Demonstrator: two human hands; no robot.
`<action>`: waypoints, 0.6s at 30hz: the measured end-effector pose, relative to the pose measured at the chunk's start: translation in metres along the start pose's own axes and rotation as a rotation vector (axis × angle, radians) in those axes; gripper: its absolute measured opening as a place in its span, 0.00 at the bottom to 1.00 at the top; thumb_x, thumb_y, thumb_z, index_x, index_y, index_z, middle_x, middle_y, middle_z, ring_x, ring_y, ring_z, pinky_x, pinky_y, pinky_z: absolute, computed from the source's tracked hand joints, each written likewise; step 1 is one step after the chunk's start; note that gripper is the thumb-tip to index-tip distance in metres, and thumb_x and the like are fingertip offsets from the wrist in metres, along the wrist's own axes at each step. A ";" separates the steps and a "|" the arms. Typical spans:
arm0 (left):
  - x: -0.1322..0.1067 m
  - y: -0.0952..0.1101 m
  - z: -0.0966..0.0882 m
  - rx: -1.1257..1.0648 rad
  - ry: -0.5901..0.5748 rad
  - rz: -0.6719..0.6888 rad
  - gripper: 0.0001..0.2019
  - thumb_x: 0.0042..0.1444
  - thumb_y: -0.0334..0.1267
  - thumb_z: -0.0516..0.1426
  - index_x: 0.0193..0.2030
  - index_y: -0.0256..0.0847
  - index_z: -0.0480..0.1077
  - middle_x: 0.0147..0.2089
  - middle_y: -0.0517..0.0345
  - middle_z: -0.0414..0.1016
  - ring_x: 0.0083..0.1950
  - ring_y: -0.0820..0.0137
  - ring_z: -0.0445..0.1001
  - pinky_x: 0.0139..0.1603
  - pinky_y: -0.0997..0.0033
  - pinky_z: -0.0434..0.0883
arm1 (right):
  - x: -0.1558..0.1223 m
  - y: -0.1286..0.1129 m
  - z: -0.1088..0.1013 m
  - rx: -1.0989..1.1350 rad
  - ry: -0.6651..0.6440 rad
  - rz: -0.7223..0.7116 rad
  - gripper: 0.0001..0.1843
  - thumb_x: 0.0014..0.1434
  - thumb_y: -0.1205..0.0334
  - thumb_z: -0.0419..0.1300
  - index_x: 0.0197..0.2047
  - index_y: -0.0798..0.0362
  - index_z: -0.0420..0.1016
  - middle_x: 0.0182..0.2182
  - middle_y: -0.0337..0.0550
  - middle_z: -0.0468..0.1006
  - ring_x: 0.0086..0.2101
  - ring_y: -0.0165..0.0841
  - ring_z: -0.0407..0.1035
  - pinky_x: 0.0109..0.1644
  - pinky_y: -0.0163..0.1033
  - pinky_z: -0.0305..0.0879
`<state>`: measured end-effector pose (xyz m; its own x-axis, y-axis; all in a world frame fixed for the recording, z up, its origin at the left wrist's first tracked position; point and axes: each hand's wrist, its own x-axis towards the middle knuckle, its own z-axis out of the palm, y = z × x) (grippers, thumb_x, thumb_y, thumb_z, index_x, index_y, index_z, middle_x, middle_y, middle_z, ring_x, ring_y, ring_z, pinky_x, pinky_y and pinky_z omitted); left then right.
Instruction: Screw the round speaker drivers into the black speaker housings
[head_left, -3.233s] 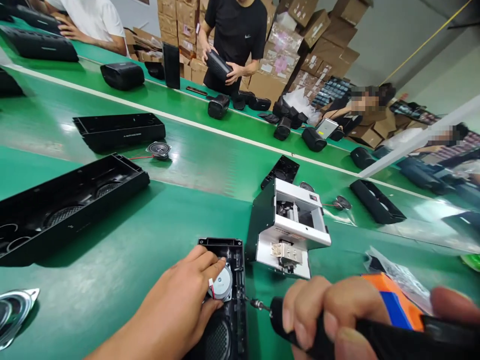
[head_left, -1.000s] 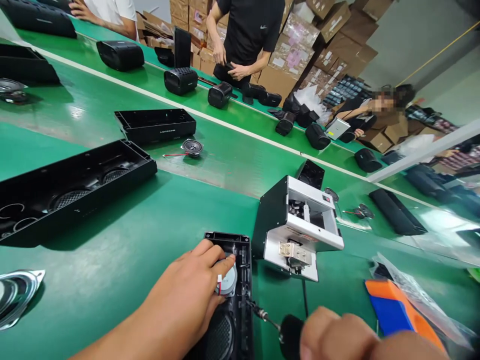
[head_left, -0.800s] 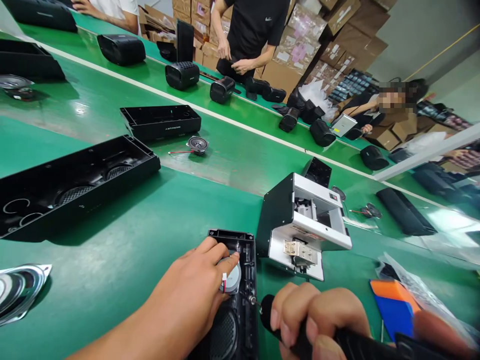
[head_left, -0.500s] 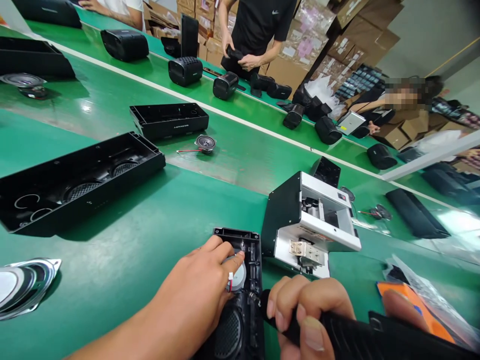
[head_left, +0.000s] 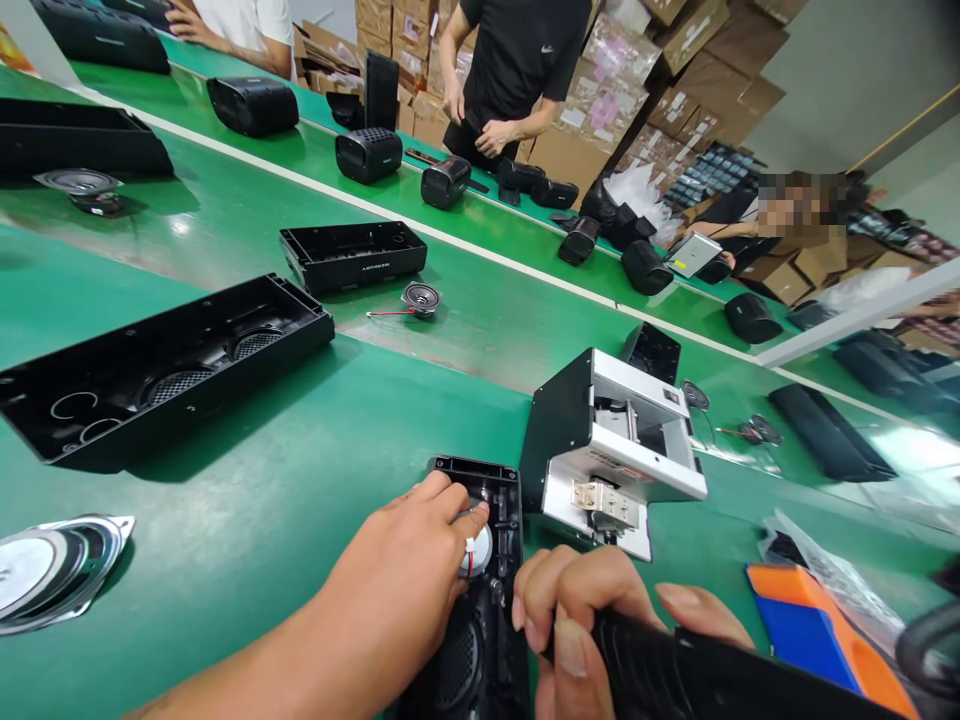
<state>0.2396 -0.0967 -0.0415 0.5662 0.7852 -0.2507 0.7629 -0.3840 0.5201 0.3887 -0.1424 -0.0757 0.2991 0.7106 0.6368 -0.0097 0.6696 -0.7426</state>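
Note:
A black speaker housing (head_left: 512,545) lies lengthwise in front of me, its inside facing up. My left hand (head_left: 401,555) reaches over its left wall, fingers curled down on a small round speaker (head_left: 482,553) seated inside. A white plug on red wire stands up by those fingers. My right hand (head_left: 592,600) is wrapped round a black handheld power screwdriver (head_left: 705,675), held almost level at the housing's right side. Its tip points at the housing's inner edge below the speaker; whether it touches a screw cannot be made out. Lower in the housing is a round grille (head_left: 457,660).
A white and black screw feeder (head_left: 619,450) stands right behind the housing. Left are a larger open housing (head_left: 172,370) and a loose speaker (head_left: 64,570). An orange and blue item (head_left: 817,630) lies right. Across the line, a person (head_left: 517,80) handles something dark.
My right hand and the screwdriver have shifted slightly left, towards the housing. My left hand stays on the speaker. The view has tilted a little, and more of the orange and blue item shows.

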 end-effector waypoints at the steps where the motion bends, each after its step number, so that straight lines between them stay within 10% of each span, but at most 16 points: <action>1: 0.000 0.000 0.000 -0.002 0.009 0.000 0.28 0.66 0.23 0.59 0.72 0.38 0.79 0.55 0.42 0.83 0.62 0.46 0.79 0.61 0.43 0.84 | 0.002 -0.001 0.003 -0.002 0.003 -0.007 0.18 0.76 0.67 0.64 0.63 0.40 0.67 0.29 0.26 0.66 0.20 0.28 0.63 0.22 0.34 0.62; 11: -0.006 -0.005 0.006 -0.017 0.098 0.028 0.26 0.62 0.23 0.64 0.66 0.41 0.81 0.60 0.45 0.83 0.66 0.46 0.79 0.66 0.38 0.83 | 0.000 0.000 0.006 0.003 0.032 0.012 0.23 0.71 0.69 0.66 0.65 0.43 0.68 0.32 0.28 0.72 0.24 0.30 0.69 0.27 0.38 0.67; 15: -0.026 -0.009 0.001 -0.067 0.240 0.116 0.45 0.57 0.22 0.69 0.80 0.54 0.69 0.79 0.49 0.72 0.80 0.50 0.69 0.89 0.26 0.52 | 0.010 -0.012 -0.005 0.017 0.095 -0.029 0.24 0.76 0.64 0.65 0.69 0.42 0.65 0.29 0.27 0.72 0.21 0.29 0.67 0.23 0.37 0.67; 18: -0.038 -0.006 0.005 -0.134 0.355 0.292 0.49 0.58 0.29 0.75 0.83 0.58 0.64 0.80 0.51 0.73 0.83 0.50 0.67 0.90 0.28 0.40 | 0.020 -0.035 -0.035 0.085 -0.281 0.016 0.08 0.81 0.62 0.57 0.45 0.42 0.68 0.22 0.29 0.68 0.17 0.32 0.66 0.18 0.36 0.65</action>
<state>0.2149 -0.1264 -0.0389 0.5913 0.7801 0.2043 0.5274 -0.5657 0.6339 0.4287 -0.1590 -0.0444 0.0224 0.7454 0.6662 -0.0955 0.6650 -0.7408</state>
